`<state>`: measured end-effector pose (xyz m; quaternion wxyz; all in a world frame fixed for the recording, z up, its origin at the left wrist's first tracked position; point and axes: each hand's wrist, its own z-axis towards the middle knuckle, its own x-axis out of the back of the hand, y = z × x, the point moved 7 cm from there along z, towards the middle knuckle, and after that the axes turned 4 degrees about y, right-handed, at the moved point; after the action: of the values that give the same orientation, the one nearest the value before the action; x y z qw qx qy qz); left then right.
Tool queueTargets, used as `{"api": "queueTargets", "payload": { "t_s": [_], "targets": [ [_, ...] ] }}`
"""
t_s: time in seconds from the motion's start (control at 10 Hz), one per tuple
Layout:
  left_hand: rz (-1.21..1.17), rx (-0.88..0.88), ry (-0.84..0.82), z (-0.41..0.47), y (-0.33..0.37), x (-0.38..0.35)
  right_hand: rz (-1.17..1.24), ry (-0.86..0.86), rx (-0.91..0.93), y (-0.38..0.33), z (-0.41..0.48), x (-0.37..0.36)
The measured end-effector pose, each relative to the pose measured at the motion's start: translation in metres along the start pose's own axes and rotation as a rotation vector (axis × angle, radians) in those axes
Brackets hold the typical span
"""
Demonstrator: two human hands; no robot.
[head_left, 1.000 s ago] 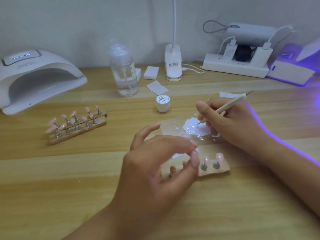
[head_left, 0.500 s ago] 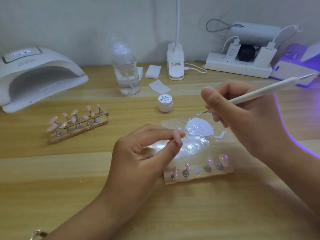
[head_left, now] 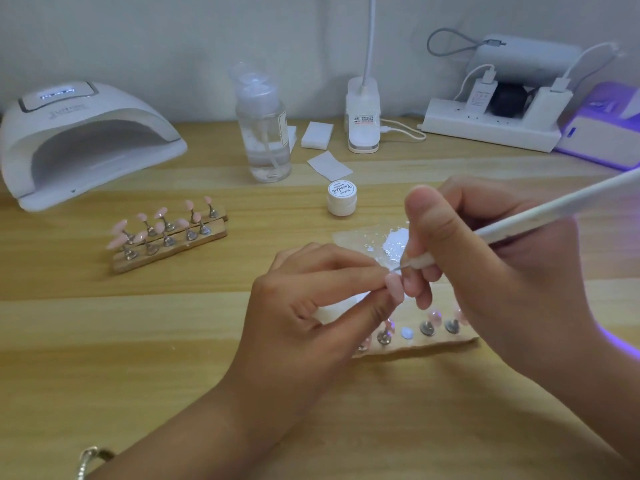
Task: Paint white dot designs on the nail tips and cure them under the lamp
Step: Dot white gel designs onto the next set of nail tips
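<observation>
My left hand (head_left: 311,306) pinches a pink nail tip (head_left: 394,287) between thumb and forefinger, above the near wooden holder (head_left: 426,344). My right hand (head_left: 485,271) grips a white dotting pen (head_left: 540,216), and its fine metal point touches the top of that nail tip. Behind the hands lies a clear palette sheet with a blob of white gel (head_left: 394,240). The near holder carries several pink tips on metal stands and one bare white spot. A small white gel pot (head_left: 342,198) stands farther back. The white curing lamp (head_left: 79,143) sits at the far left.
Two wooden holders with several pink nail tips (head_left: 166,233) lie left of centre. A clear pump bottle (head_left: 263,133), white wipes (head_left: 317,135), a desk-lamp base (head_left: 362,116), a power strip with chargers (head_left: 491,123) and a violet-lit device (head_left: 602,133) line the back edge.
My left hand lifted a pink nail tip off the near holder. My right hand came down from above the palette and brought the pen's point onto that tip.
</observation>
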<state>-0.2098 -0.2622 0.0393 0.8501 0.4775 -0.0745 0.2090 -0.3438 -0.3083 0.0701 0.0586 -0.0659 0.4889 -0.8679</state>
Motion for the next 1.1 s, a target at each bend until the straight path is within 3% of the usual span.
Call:
{"api": "queueTargets", "payload": {
  "t_s": [0.8, 1.1],
  "targets": [
    [0.041, -0.042, 0.005, -0.0004, 0.0030, 0.0012, -0.061, -0.042, 0.049, -0.0005, -0.0003, -0.0021],
    [0.025, 0.000, 0.020, -0.0007, 0.0005, 0.0015, 0.053, 0.012, 0.070, -0.0090, 0.0083, 0.0046]
  ]
}}
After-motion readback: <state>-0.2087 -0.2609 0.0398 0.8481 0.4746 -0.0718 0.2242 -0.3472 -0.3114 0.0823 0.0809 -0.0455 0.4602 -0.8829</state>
